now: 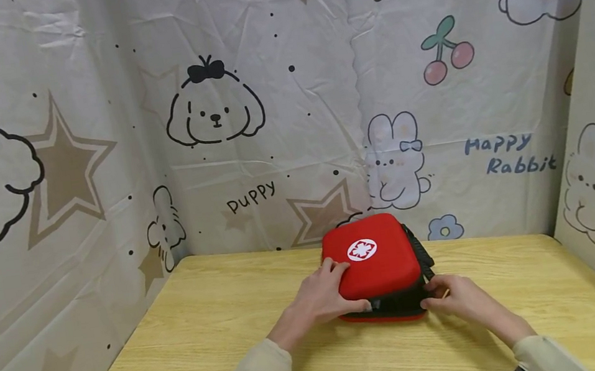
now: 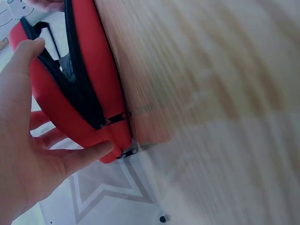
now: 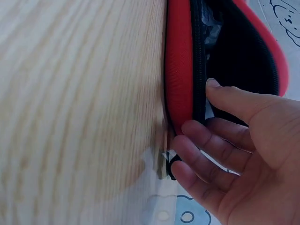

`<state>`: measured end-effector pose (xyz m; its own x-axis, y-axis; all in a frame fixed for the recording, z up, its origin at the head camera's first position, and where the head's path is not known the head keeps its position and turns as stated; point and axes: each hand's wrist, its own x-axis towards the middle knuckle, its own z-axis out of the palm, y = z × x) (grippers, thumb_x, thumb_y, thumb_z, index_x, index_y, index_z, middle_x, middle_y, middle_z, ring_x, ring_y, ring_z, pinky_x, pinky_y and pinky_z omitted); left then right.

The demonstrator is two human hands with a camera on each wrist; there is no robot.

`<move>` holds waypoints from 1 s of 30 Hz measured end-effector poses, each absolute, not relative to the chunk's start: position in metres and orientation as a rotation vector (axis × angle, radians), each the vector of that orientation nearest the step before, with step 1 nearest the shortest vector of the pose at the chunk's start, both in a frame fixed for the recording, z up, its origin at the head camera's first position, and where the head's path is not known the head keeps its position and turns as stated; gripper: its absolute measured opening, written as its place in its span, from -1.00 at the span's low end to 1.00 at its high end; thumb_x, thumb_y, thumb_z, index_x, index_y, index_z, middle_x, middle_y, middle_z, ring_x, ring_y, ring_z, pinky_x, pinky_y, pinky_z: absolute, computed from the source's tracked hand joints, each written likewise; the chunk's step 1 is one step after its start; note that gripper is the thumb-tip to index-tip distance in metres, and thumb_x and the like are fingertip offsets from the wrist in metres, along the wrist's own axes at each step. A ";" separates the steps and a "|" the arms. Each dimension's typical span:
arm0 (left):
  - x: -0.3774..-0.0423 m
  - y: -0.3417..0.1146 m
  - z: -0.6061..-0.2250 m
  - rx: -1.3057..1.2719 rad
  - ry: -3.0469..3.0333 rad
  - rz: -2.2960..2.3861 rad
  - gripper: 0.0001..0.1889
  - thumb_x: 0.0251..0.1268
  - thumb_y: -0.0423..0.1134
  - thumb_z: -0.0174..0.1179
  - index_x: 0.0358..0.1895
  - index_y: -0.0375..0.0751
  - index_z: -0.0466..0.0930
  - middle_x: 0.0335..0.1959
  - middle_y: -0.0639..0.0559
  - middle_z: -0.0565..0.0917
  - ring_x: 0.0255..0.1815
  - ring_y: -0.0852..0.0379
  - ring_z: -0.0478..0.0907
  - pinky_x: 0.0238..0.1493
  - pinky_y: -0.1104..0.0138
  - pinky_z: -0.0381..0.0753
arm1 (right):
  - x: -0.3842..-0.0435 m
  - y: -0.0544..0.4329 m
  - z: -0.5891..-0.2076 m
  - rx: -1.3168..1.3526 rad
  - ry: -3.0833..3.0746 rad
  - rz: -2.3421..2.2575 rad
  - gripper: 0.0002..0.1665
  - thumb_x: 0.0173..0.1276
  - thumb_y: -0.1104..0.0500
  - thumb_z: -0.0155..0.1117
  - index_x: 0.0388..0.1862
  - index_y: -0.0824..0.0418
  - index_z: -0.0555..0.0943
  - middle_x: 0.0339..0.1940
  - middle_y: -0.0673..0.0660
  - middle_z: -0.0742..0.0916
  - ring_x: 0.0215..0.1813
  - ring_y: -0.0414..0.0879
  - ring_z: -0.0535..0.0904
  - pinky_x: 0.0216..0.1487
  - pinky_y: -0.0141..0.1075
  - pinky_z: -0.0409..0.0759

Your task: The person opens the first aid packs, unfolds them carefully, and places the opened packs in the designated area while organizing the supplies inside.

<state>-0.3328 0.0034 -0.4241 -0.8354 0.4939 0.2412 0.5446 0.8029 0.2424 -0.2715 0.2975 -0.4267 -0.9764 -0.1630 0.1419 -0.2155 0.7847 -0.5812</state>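
A red first-aid case (image 1: 379, 269) with a white emblem on its lid lies on the table, its front partly open. Its black zipper edges stand apart, and clear plastic shows inside in the right wrist view. My left hand (image 1: 317, 292) holds the lid, with the thumb at the front rim and the fingers spread over the top and left side. At the right front corner, my right hand (image 1: 459, 299) pinches the edge of the lower half (image 3: 180, 61), thumb at the zipper rim and fingertips against the outside.
The case stands on a light wood-grain table (image 1: 225, 320), towards its back edge. Printed cloth walls (image 1: 270, 151) enclose the table at the back and both sides. A black strap (image 1: 419, 251) hangs along the case's right side.
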 end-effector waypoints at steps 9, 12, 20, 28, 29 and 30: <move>-0.331 -0.003 -0.423 -0.824 -2.795 -0.503 -0.20 0.07 0.42 0.18 0.32 0.03 0.41 0.02 0.07 0.48 -0.15 0.17 0.51 -0.17 0.32 0.55 | -0.273 0.299 -0.428 0.264 -2.906 0.956 -0.53 0.16 0.01 0.50 -0.08 0.32 0.69 -0.45 -0.01 0.69 -0.35 -0.17 0.52 -0.38 -0.36 0.43; -0.331 -0.004 -0.422 -0.820 -2.798 -0.509 -0.21 0.09 0.41 0.17 0.33 0.03 0.40 0.02 0.06 0.47 -0.15 0.18 0.50 -0.18 0.33 0.55 | -0.273 0.298 -0.428 0.250 -2.906 0.958 -0.52 0.15 0.01 0.51 -0.08 0.32 0.69 -0.45 -0.01 0.70 -0.35 -0.17 0.53 -0.38 -0.35 0.44; -0.327 -0.014 -0.417 -0.765 -2.798 -0.467 -0.19 0.14 0.44 0.10 0.37 0.03 0.37 0.11 0.04 0.53 -0.12 0.17 0.50 -0.22 0.33 0.51 | -0.273 0.297 -0.426 0.244 -2.907 0.977 -0.51 0.15 0.01 0.51 -0.07 0.33 0.68 -0.45 -0.02 0.71 -0.37 -0.19 0.54 -0.39 -0.36 0.45; -0.326 -0.025 -0.414 -0.743 -2.771 -0.446 -0.23 0.21 0.42 0.04 0.36 0.02 0.41 0.09 0.04 0.62 -0.11 0.14 0.52 -0.17 0.29 0.51 | -0.272 0.293 -0.424 0.193 -2.931 1.009 -0.51 0.18 0.06 0.49 -0.02 0.36 0.67 -0.47 0.01 0.70 -0.38 -0.16 0.54 -0.41 -0.35 0.46; -0.326 -0.026 -0.415 -0.739 -2.772 -0.459 -0.23 0.21 0.42 0.04 0.36 0.01 0.40 0.09 0.04 0.63 -0.11 0.13 0.52 -0.17 0.28 0.51 | -0.272 0.293 -0.424 0.196 -2.932 1.005 -0.51 0.18 0.06 0.49 -0.02 0.37 0.67 -0.47 0.01 0.69 -0.39 -0.16 0.54 -0.41 -0.35 0.46; -0.326 -0.028 -0.415 -0.738 -2.771 -0.470 -0.24 0.22 0.41 0.03 0.36 0.01 0.41 0.08 0.04 0.64 -0.11 0.14 0.52 -0.17 0.28 0.52 | -0.272 0.293 -0.424 0.198 -2.935 0.999 -0.51 0.19 0.06 0.48 -0.02 0.37 0.66 -0.47 0.00 0.69 -0.39 -0.15 0.53 -0.42 -0.34 0.45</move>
